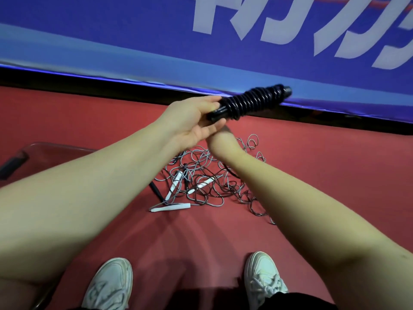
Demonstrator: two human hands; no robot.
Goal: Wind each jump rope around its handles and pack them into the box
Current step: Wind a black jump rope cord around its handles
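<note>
Part of the right grip (220, 137) is hidden behind the left grip (194, 118); apart or together, I cannot tell. At the left edge a clear box (55, 146) is cut off and hard to make out. Loose ropes (207, 182) with white handles (171, 208) lie tangled on the red floor (324, 175), partly under the arms. The left grip is clamped on one end of a black jump rope (248, 101), coiled tightly round its handles and held above the floor, before a blue banner (134, 41).

Red floor (312, 175) underfoot. A tangle of ropes (207, 182) sprawls on it, white handles (171, 208) poking out. A clear box (62, 146) sits left.
</note>
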